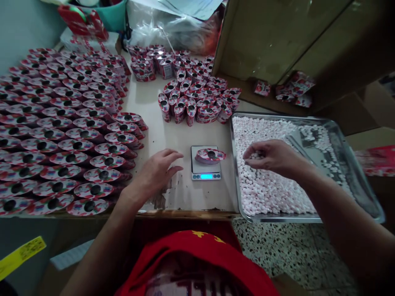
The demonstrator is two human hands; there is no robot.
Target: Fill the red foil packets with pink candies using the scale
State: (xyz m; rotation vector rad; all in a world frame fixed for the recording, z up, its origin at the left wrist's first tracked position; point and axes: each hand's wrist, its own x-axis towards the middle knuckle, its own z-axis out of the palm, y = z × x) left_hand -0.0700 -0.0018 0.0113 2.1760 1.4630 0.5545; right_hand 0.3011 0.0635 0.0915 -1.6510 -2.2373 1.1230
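Observation:
A small digital scale (pixel 197 169) with a lit blue display lies on the table in front of me. On its plate stands a red-and-white printed small box (pixel 211 155) with an oval top and a round dark hole in it. My left hand (pixel 157 170) is just left of the scale, thumb and fingers apart, holding nothing. To the right, a metal tray (pixel 237 181) holds a thick layer of small whitish-pink candies (pixel 274 193). Above them my right hand (pixel 273 156) has its fingers curled around a few candies (pixel 256 155).
Rows of the same small boxes (pixel 77 145) fill the table's left side. Another group of boxes (pixel 191 105) stands behind the scale. Inside the tray lies a flat metal scoop-like piece (pixel 302 144). A large cardboard box (pixel 265 41) rises at the back right, with several packs inside.

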